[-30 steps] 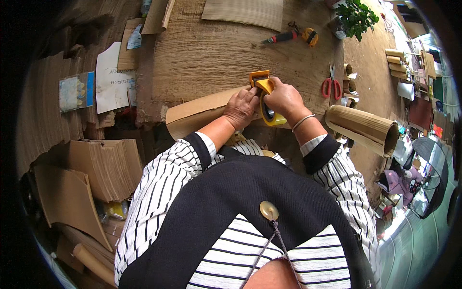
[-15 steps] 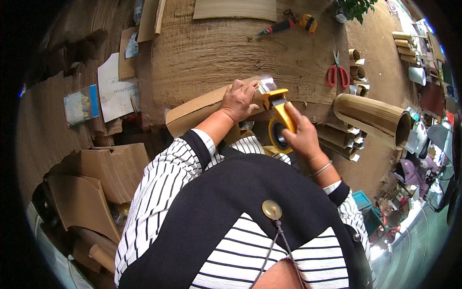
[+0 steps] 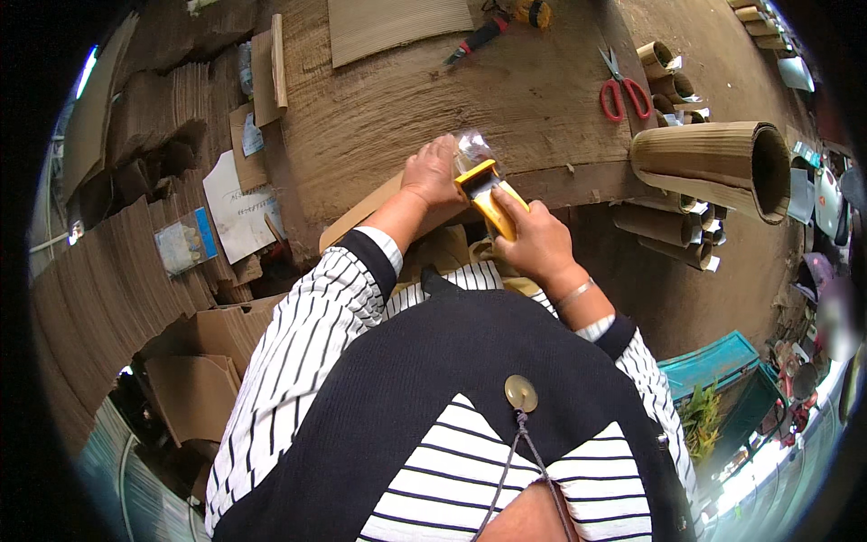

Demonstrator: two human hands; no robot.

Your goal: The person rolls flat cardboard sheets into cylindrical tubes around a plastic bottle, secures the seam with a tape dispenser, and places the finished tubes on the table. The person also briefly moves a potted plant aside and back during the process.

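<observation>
My left hand (image 3: 432, 170) is closed over the far end of a rolled cardboard tube (image 3: 363, 211) at the table's front edge. My forearm covers much of the tube. My right hand (image 3: 537, 239) grips a yellow tape dispenser (image 3: 493, 210) by its handle, the index finger stretched along it. The dispenser's head is against the tube's right end, beside my left fingertips. A piece of shiny clear tape (image 3: 472, 144) shows just beyond the head. The tape roll is hidden behind my right hand.
On the wooden table (image 3: 397, 113) lie red-handled scissors (image 3: 623, 90), a red-and-black knife-like tool (image 3: 479, 40) and a flat corrugated sheet (image 3: 397, 29). A finished-looking cardboard tube (image 3: 695, 163) juts past the right edge, above several stacked tubes (image 3: 664, 230). Cardboard stacks (image 3: 99, 262) fill the left.
My right hand has brought the dispenser left and slightly up, turning its handle, so its head sits closer to my left hand. The whole view has also shifted.
</observation>
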